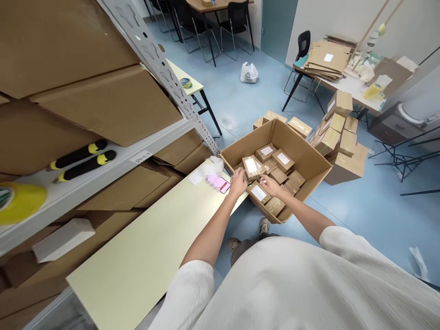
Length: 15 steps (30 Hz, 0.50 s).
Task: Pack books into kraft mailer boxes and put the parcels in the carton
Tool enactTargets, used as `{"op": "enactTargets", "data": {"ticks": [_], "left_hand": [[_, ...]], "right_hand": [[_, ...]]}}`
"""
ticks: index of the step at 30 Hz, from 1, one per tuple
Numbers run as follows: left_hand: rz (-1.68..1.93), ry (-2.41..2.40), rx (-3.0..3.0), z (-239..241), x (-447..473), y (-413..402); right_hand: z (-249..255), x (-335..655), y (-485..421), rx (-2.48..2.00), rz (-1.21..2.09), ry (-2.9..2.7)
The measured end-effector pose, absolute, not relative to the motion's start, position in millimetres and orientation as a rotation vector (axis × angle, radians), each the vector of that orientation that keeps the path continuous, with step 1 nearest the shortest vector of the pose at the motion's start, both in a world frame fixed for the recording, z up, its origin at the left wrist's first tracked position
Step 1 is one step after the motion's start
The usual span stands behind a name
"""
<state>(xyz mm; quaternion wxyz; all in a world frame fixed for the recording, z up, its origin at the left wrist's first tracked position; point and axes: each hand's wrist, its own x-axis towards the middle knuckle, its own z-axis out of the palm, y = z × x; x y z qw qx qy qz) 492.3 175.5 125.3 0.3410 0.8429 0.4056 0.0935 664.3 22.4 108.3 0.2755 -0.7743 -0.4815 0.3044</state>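
Note:
A large open cardboard carton (302, 153) sits at the end of a pale yellow table (151, 247), holding several small brown boxes with white labels. My left hand (238, 182) is at the carton's near edge, fingers curled on a small labelled box (252, 167). My right hand (271, 185) reaches into the carton and rests on another small labelled box (259, 192), fingers closed on its edge. A pink item (220, 183) lies on the table just left of my left hand.
A metal shelf rack (103, 169) on the left carries flattened cardboard, yellow tape (19, 201) and two black-and-yellow tools (82, 160). More small boxes (338, 137) are piled on the blue floor behind the carton. Farther back stand a cluttered table (347, 68), chairs and a white bag (248, 73).

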Motion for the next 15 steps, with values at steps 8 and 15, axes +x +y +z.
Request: {"op": "enactTargets", "data": {"ticks": [8,15], "left_hand": [[0.327,1.074,2.170,123.7,452.3,159.7],[0.437,1.208,2.108,130.2,367.0,140.7]], "right_hand": [[105.1,635.3,41.3,-1.964,0.855,-1.475],[127.3,573.8,61.2,-1.869,0.875,-1.672]]}}
